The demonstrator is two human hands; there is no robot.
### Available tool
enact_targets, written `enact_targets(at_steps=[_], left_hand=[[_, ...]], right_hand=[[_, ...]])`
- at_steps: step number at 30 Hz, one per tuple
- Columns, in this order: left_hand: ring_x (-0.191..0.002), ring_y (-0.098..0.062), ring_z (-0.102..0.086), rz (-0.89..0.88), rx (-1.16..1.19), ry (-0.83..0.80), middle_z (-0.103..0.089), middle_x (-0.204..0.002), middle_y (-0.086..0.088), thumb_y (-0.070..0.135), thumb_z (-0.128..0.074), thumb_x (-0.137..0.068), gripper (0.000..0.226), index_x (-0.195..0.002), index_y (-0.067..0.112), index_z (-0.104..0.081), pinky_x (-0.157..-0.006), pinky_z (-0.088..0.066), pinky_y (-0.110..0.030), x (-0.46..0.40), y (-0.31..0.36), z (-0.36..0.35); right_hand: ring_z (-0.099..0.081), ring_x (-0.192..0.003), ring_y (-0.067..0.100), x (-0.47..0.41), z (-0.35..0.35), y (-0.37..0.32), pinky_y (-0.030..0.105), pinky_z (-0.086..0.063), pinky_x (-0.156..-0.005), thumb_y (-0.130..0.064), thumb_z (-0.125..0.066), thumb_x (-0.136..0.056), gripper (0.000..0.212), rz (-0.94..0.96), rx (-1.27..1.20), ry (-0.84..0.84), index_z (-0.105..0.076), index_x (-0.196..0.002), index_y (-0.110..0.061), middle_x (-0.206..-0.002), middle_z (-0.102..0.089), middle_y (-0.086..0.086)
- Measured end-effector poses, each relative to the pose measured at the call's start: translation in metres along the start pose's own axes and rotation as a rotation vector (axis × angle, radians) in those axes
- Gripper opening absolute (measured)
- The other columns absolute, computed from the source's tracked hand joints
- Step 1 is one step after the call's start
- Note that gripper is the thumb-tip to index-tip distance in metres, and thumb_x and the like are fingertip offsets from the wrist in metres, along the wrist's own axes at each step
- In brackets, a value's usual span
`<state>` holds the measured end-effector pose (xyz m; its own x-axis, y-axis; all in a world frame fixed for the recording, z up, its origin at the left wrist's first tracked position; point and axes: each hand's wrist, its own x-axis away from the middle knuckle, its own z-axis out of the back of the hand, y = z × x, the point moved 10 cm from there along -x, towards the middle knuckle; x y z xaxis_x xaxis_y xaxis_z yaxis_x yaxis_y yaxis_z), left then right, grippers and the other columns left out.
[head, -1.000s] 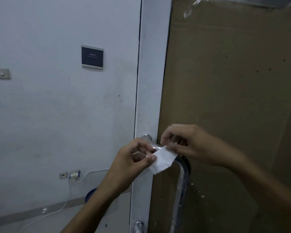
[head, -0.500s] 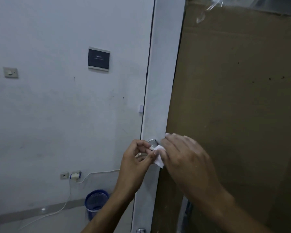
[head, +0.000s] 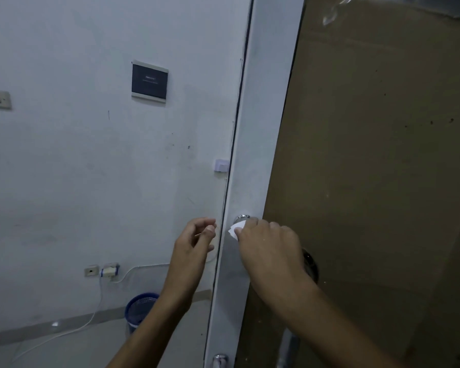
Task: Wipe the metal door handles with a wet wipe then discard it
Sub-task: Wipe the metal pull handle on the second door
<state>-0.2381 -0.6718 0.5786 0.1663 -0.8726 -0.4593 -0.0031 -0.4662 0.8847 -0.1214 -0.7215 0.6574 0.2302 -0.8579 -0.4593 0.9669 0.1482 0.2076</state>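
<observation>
My right hand (head: 268, 251) presses small white wet wipe (head: 235, 230) against top mount of shiny metal door handle (head: 242, 218) on grey door frame (head: 252, 160). My left hand (head: 194, 241) hovers beside, fingers loosely curled, holding nothing.

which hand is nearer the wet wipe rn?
Right. The right hand pinches the wet wipe against the door handle; the left hand sits apart to its left, holding nothing.

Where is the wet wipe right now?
In the head view the wet wipe is low and centre, held by the right hand against the top mount of the metal door handle, with the left hand just beside it, apart.
</observation>
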Motion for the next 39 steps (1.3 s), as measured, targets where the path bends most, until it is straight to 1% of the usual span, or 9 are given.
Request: enact_targets(at_steps=[6, 10, 14, 18, 20, 23, 28, 33, 39], left_hand=[[-0.122, 0.001, -0.049, 0.082, 0.056, -0.208, -0.052, -0.131, 0.022, 0.057, -0.032, -0.091, 0.05, -0.134, 0.038, -0.048, -0.092, -0.043, -0.015, 0.005, -0.015, -0.022], [-0.117, 0.012, -0.048, 0.091, 0.098, -0.226, -0.049, -0.128, 0.032, 0.063, -0.03, -0.092, 0.047, -0.131, 0.045, -0.049, -0.094, -0.042, -0.018, 0.009, -0.017, -0.024], [-0.11, 0.015, -0.051, 0.096, 0.133, -0.224, -0.052, -0.126, 0.028, 0.061, -0.034, -0.092, 0.043, -0.128, 0.043, -0.052, -0.084, -0.044, -0.011, 0.012, -0.014, -0.025], [-0.122, 0.004, -0.048, 0.087, 0.144, -0.229, -0.049, -0.139, 0.014, 0.055, -0.026, -0.089, 0.055, -0.134, 0.034, -0.05, -0.092, -0.044, -0.018, 0.012, -0.011, -0.024], [-0.128, -0.001, -0.046, 0.078, 0.141, -0.24, -0.047, -0.143, 0.011, 0.053, -0.025, -0.089, 0.058, -0.136, 0.031, -0.049, -0.098, -0.044, -0.024, 0.013, -0.009, -0.024], [-0.128, -0.002, -0.045, 0.068, 0.129, -0.244, -0.046, -0.145, 0.007, 0.051, -0.026, -0.089, 0.058, -0.137, 0.028, -0.047, -0.097, -0.043, -0.023, 0.013, -0.008, -0.025], [-0.127, -0.004, -0.044, 0.077, 0.094, -0.26, -0.045, -0.142, 0.01, 0.051, -0.025, -0.089, 0.053, -0.135, 0.034, -0.046, -0.097, -0.043, -0.023, 0.012, -0.009, -0.026], [-0.122, -0.002, -0.046, 0.08, 0.088, -0.29, -0.046, -0.138, 0.01, 0.051, -0.027, -0.087, 0.046, -0.127, 0.038, -0.047, -0.088, -0.045, -0.016, 0.008, -0.011, -0.027], [-0.119, 0.008, -0.048, 0.062, 0.077, -0.283, -0.048, -0.128, 0.026, 0.059, -0.033, -0.09, 0.037, -0.122, 0.048, -0.048, -0.091, -0.047, -0.02, 0.009, -0.013, -0.027]], right_hand=[[-0.059, -0.092, 0.024, -0.022, 0.003, -0.006, 0.032, -0.033, -0.067, -0.011, -0.05, -0.094, 0.022, -0.037, 0.104, -0.129, -0.057, -0.115, -0.015, -0.101, -0.058, 0.008], [-0.047, -0.072, 0.022, -0.028, -0.002, -0.014, 0.033, -0.037, -0.066, -0.01, -0.049, -0.095, 0.015, -0.045, 0.185, -0.156, -0.059, -0.106, -0.011, -0.077, -0.046, 0.007], [-0.059, -0.082, 0.022, -0.017, -0.008, -0.015, 0.031, -0.041, -0.065, -0.009, -0.041, -0.099, 0.027, -0.05, 0.177, -0.028, -0.058, -0.12, -0.008, -0.1, -0.059, 0.009], [-0.047, -0.128, 0.037, 0.009, -0.017, -0.02, 0.042, -0.037, -0.108, -0.02, -0.052, -0.098, 0.064, 0.179, 0.256, 0.059, -0.02, -0.148, 0.006, -0.141, -0.043, 0.026], [-0.042, -0.136, 0.033, 0.018, -0.014, -0.017, 0.04, -0.03, -0.114, -0.02, -0.06, -0.094, 0.064, 0.3, 0.23, 0.095, -0.03, -0.149, -0.002, -0.149, -0.041, 0.021], [-0.052, -0.13, 0.025, 0.032, -0.003, -0.01, 0.037, -0.042, -0.108, -0.013, -0.074, -0.081, 0.057, 0.475, 0.139, 0.215, -0.056, -0.135, -0.009, -0.139, -0.056, 0.012], [-0.048, -0.133, 0.022, 0.063, 0.01, 0.012, 0.038, -0.043, -0.107, 0.0, -0.052, -0.092, 0.045, 0.687, 0.087, 0.476, -0.056, -0.135, -0.01, -0.143, -0.051, 0.008], [-0.05, -0.132, 0.023, 0.082, 0.007, 0.056, 0.042, -0.048, -0.103, 0.001, -0.061, -0.091, 0.044, 0.504, -0.032, 0.588, -0.056, -0.134, -0.007, -0.142, -0.051, 0.011], [-0.065, -0.11, 0.026, 0.054, 0.003, 0.037, 0.039, -0.045, -0.102, -0.016, -0.071, -0.086, 0.05, 0.324, -0.03, 0.446, -0.058, -0.133, -0.006, -0.122, -0.066, 0.012]])
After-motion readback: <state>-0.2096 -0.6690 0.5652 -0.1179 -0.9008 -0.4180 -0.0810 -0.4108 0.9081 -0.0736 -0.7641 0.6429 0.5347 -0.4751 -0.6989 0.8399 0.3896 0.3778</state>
